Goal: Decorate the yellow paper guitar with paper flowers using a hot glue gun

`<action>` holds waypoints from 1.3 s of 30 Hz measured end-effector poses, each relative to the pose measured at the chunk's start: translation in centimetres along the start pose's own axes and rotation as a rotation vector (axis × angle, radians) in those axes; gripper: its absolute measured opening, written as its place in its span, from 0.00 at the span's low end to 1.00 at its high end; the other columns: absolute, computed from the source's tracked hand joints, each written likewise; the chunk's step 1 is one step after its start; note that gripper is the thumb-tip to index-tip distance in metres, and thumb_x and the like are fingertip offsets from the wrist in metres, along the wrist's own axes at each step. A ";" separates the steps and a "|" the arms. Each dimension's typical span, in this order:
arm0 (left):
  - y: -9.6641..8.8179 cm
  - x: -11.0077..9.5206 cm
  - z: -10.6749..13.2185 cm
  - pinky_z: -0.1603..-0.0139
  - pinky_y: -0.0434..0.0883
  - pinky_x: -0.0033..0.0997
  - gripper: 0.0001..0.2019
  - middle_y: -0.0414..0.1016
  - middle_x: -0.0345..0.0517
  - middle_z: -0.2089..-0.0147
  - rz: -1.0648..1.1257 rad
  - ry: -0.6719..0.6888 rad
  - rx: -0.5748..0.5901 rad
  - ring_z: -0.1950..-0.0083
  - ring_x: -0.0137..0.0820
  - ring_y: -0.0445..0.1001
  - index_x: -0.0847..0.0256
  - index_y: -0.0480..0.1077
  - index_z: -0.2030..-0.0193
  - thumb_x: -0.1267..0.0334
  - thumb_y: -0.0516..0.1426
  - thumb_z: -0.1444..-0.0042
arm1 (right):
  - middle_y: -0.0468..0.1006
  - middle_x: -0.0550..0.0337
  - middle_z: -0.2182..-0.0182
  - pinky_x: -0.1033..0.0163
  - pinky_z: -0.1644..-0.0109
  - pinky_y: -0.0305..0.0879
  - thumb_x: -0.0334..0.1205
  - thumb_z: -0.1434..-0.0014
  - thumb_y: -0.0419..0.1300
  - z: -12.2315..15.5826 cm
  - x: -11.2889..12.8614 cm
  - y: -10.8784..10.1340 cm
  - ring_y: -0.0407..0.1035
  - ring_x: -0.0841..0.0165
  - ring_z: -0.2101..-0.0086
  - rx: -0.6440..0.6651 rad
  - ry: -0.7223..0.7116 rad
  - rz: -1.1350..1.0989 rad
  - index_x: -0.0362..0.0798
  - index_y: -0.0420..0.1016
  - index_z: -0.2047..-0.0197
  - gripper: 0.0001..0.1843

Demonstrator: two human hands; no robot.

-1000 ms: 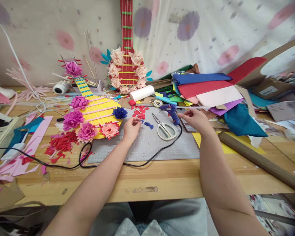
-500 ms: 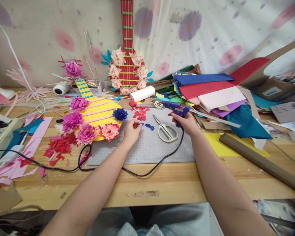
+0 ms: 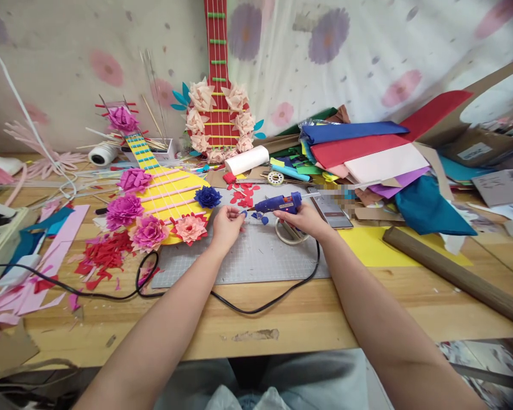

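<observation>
My right hand (image 3: 301,219) is wrapped round a blue hot glue gun (image 3: 277,203), whose nozzle points left. Between the fingertips of my left hand (image 3: 226,228) is a small blue paper petal (image 3: 244,213), close to the nozzle tip. More blue petals (image 3: 263,219) lie on the grey cutting mat (image 3: 239,267), and red paper petals (image 3: 243,195) are behind them. Scissors (image 3: 291,234) rest under the glue gun, partly hidden by it and my right hand. Left of my left hand lies a yellow paper guitar (image 3: 165,196) bearing a dark blue paper flower (image 3: 208,197) and several pink ones.
A red paper guitar (image 3: 222,119) leans at the back. Folded coloured paper (image 3: 359,145) is piled at the back right, near a phone (image 3: 331,208) and a brown paper roll (image 3: 448,273). The glue gun's black cord (image 3: 256,312) loops across the table's front. Red scraps (image 3: 105,250) lie left.
My right hand has brought the glue gun left and down, turning its nozzle toward the petal in my left hand. The scissors are now partly covered, and the phone has come into sight.
</observation>
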State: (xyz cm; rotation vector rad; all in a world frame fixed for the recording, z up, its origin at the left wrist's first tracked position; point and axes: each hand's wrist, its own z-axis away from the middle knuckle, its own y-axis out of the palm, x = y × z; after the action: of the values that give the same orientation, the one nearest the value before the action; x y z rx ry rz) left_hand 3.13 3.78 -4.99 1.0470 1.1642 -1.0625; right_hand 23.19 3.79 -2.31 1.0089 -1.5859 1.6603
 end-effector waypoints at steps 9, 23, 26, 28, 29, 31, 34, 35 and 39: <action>0.0 0.0 -0.1 0.83 0.68 0.23 0.09 0.65 0.34 0.77 0.021 0.004 -0.010 0.78 0.25 0.69 0.62 0.61 0.70 0.74 0.59 0.54 | 0.75 0.58 0.78 0.62 0.65 0.64 0.55 0.54 0.63 0.1 0.7 0.0 0.70 0.64 0.71 -0.003 -0.027 0.086 0.46 0.76 0.70 0.19; -0.1 0.3 -0.3 0.81 0.68 0.22 0.10 0.66 0.33 0.78 0.027 -0.006 0.004 0.78 0.25 0.70 0.62 0.61 0.69 0.73 0.59 0.55 | 0.73 0.60 0.79 0.63 0.68 0.60 0.55 0.53 0.61 0.1 1.0 -0.2 0.65 0.68 0.75 0.027 0.024 0.165 0.46 0.71 0.77 0.18; -0.1 0.3 -0.3 0.82 0.68 0.22 0.09 0.66 0.33 0.77 0.020 -0.003 0.009 0.77 0.25 0.70 0.62 0.61 0.69 0.73 0.59 0.55 | 0.71 0.61 0.81 0.63 0.69 0.59 0.56 0.53 0.61 0.0 0.9 -0.2 0.62 0.70 0.77 0.037 0.030 0.159 0.46 0.70 0.78 0.20; -0.1 0.3 -0.3 0.82 0.68 0.22 0.10 0.66 0.33 0.77 0.014 -0.002 0.012 0.77 0.25 0.70 0.62 0.61 0.69 0.73 0.59 0.54 | 0.70 0.62 0.82 0.63 0.70 0.58 0.58 0.53 0.61 0.0 0.8 -0.2 0.61 0.71 0.78 0.041 0.025 0.155 0.46 0.70 0.78 0.21; -0.1 0.3 -0.3 0.82 0.68 0.23 0.10 0.66 0.33 0.77 0.011 -0.001 0.013 0.77 0.25 0.70 0.62 0.61 0.69 0.73 0.59 0.54 | 0.69 0.62 0.82 0.64 0.71 0.58 0.58 0.54 0.61 0.0 0.8 -0.2 0.60 0.72 0.78 0.041 0.021 0.152 0.46 0.70 0.78 0.21; -0.1 0.2 -0.2 0.82 0.68 0.23 0.09 0.66 0.34 0.77 0.004 -0.001 0.015 0.77 0.25 0.70 0.62 0.61 0.69 0.73 0.59 0.54 | 0.69 0.63 0.82 0.64 0.71 0.57 0.58 0.54 0.61 0.0 0.7 -0.2 0.60 0.72 0.79 0.041 0.011 0.146 0.46 0.70 0.77 0.22; -0.1 0.1 -0.1 0.82 0.68 0.23 0.10 0.66 0.34 0.77 -0.003 -0.002 0.019 0.77 0.25 0.71 0.62 0.61 0.69 0.74 0.59 0.54 | 0.68 0.63 0.83 0.64 0.72 0.57 0.59 0.54 0.61 0.0 0.7 -0.2 0.59 0.72 0.79 0.038 -0.001 0.143 0.46 0.70 0.77 0.22; -0.1 0.1 -0.1 0.82 0.68 0.22 0.10 0.66 0.34 0.77 -0.004 -0.004 0.021 0.77 0.25 0.71 0.62 0.61 0.68 0.74 0.59 0.54 | 0.68 0.63 0.83 0.64 0.72 0.57 0.59 0.54 0.61 0.0 0.7 -0.2 0.60 0.72 0.79 0.038 -0.002 0.143 0.46 0.70 0.77 0.22; 0.0 0.1 -0.1 0.82 0.68 0.21 0.11 0.66 0.33 0.77 -0.005 -0.016 0.030 0.78 0.24 0.71 0.62 0.61 0.68 0.74 0.60 0.55 | 0.69 0.62 0.83 0.64 0.72 0.57 0.60 0.54 0.60 0.0 0.8 -0.2 0.61 0.71 0.78 0.037 -0.006 0.142 0.45 0.71 0.76 0.23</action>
State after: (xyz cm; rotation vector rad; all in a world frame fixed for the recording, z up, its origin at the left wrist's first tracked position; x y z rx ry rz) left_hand 3.10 3.83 -5.09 1.0577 1.1420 -1.0927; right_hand 22.96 3.72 -1.54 0.9383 -1.6704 1.7888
